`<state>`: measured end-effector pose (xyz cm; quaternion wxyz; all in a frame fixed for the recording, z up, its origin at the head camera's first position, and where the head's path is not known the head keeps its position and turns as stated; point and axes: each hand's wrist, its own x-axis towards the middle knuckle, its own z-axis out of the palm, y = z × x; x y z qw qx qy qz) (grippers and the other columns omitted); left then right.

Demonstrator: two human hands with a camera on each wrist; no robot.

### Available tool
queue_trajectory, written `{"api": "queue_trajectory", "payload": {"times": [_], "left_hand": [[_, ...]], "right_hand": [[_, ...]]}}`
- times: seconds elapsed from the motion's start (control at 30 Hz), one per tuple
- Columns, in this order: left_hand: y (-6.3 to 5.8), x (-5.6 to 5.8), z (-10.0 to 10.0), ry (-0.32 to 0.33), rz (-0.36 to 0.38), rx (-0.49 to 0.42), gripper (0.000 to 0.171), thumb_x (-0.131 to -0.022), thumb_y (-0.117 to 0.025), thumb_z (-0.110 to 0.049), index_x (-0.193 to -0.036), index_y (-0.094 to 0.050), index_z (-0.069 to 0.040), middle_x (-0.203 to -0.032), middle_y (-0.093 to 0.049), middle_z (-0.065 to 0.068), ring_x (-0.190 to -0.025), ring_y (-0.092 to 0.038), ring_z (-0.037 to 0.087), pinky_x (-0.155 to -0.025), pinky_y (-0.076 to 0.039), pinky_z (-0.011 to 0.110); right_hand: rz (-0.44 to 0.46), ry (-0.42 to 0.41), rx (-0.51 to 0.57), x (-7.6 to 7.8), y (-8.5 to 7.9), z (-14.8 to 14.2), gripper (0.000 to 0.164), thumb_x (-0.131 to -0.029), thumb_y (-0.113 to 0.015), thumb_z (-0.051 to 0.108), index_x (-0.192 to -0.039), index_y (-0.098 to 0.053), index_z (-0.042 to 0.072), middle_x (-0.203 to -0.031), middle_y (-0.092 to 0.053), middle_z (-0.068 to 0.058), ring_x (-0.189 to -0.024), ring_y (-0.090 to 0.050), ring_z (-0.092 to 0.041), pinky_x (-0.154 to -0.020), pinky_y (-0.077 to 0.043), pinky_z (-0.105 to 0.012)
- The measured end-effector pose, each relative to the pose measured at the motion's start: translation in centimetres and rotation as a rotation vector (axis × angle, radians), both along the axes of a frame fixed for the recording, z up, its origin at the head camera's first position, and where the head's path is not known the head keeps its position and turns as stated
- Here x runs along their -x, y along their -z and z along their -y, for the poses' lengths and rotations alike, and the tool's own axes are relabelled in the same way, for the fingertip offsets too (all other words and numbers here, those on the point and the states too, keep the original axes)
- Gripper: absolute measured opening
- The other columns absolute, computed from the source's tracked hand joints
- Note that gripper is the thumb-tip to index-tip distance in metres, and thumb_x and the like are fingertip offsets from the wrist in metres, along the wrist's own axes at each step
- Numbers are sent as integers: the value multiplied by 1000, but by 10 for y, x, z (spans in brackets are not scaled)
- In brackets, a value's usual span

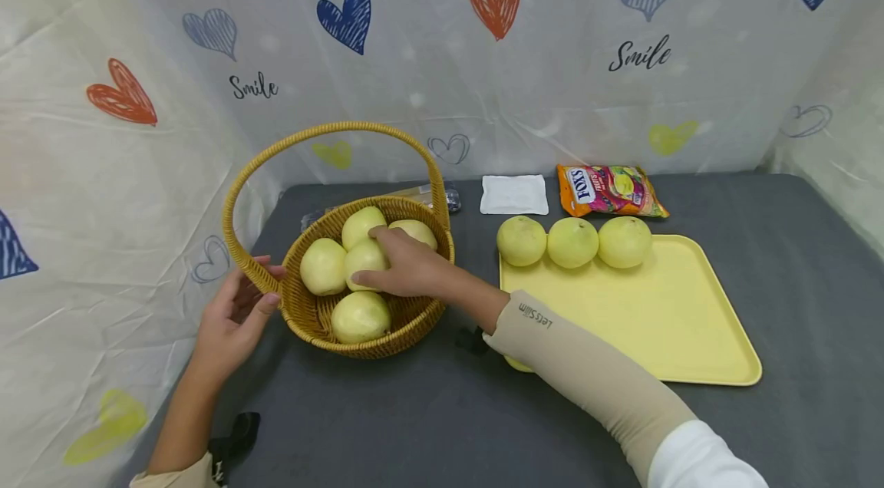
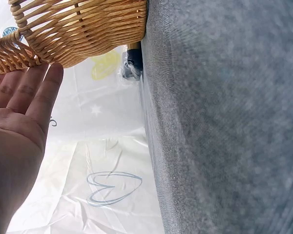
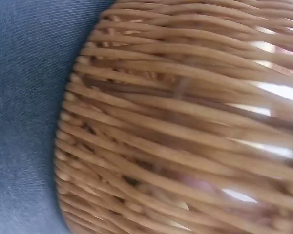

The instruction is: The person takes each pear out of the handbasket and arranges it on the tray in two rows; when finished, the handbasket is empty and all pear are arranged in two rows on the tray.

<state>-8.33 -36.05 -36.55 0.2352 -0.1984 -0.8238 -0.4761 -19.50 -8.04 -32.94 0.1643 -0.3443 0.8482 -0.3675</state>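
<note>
A wicker basket (image 1: 387, 338) with a tall arched handle stands at the left of the table, with several round yellow-green fruits (image 1: 323, 267) in it. My left hand (image 1: 238, 315) holds the basket's left side at the foot of the handle, thumb at the front and fingers behind. In the left wrist view, its fingers (image 2: 27, 90) lie against the weave. My right hand (image 1: 407, 264) reaches over the basket's right rim and grips the middle fruit (image 1: 364, 262) between thumb and fingers. The right wrist view is filled by the basket's outer wall (image 3: 185, 112), which hides that hand.
Three more such fruits (image 1: 572, 242) sit in a row along the back left edge of a yellow tray (image 1: 663, 319). Behind them lie an orange candy bag (image 1: 611, 191) and a white packet (image 1: 514, 195). A clear-wrapped item (image 1: 452, 199) lies behind the basket.
</note>
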Motion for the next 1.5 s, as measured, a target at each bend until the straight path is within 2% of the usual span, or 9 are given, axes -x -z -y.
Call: {"api": "queue_trajectory", "payload": {"times": [0.2,0.47,0.67,0.83,1.03,1.13,1.2,1.4,1.5], "left_hand": [[4,1,3,10,-23,-3,56,-88,-57,25,-141,-46,10,-118,-59,32,-112,-64,19,-83,-53,16],[3,1,2,8,-8,-6,55,-90,-57,23,-142,-47,8,-119,-60,31,-111,-64,20,-82,-53,17],[0,-1,1,-24,37,18,56,-91,-58,20,-144,-48,1,-121,-60,28,-113,-64,20,-83,-53,18],[0,-1,1,-16,23,21,56,-91,-58,20,-144,-48,2,-120,-61,29,-112,-65,21,-83,-53,18],[-1,-1,0,-5,5,9,56,-91,-57,21,-143,-48,4,-119,-60,30,-112,-64,20,-83,-53,17],[-1,-1,1,-15,19,15,56,-91,-58,20,-143,-48,2,-120,-61,29,-112,-64,20,-84,-53,17],[-1,-1,1,-21,26,19,56,-91,-58,20,-144,-48,1,-121,-61,28,-113,-64,20,-84,-52,17],[-1,-2,1,-32,30,28,56,-92,-58,19,-144,-48,1,-120,-60,28,-113,-64,20,-85,-52,18],[-1,-2,1,-33,31,32,56,-92,-58,18,-144,-48,1,-121,-61,28,-113,-64,21,-85,-52,18]], "right_hand": [[-28,66,-33,-3,8,10,79,-98,-60,51,-157,-29,10,-144,-45,-13,-109,-57,-21,-86,-49,-37],[-32,126,-8,-4,9,12,79,-95,-65,51,-155,-33,11,-142,-47,-12,-106,-58,-21,-83,-51,-36],[1,118,57,-2,11,9,82,-93,-68,48,-155,-32,8,-143,-46,-14,-110,-57,-21,-86,-51,-36],[41,89,138,1,11,7,81,-91,-73,40,-153,-34,5,-139,-48,-15,-113,-56,-23,-86,-51,-35],[111,70,244,2,10,5,78,-88,-78,30,-149,-35,9,-134,-51,-14,-109,-57,-22,-80,-53,-34],[117,71,271,0,9,3,78,-85,-80,27,-146,-35,12,-130,-52,-13,-104,-59,-22,-75,-55,-33],[86,61,284,-1,9,2,78,-84,-81,24,-145,-34,12,-128,-53,-12,-102,-60,-21,-73,-55,-33],[-94,24,272,-4,9,-5,78,-82,-81,22,-144,-35,9,-132,-49,-10,-109,-54,-19,-80,-52,-32],[-135,15,278,-5,8,-11,77,-83,-82,22,-143,-36,9,-133,-48,-11,-111,-52,-19,-82,-51,-35]]}}
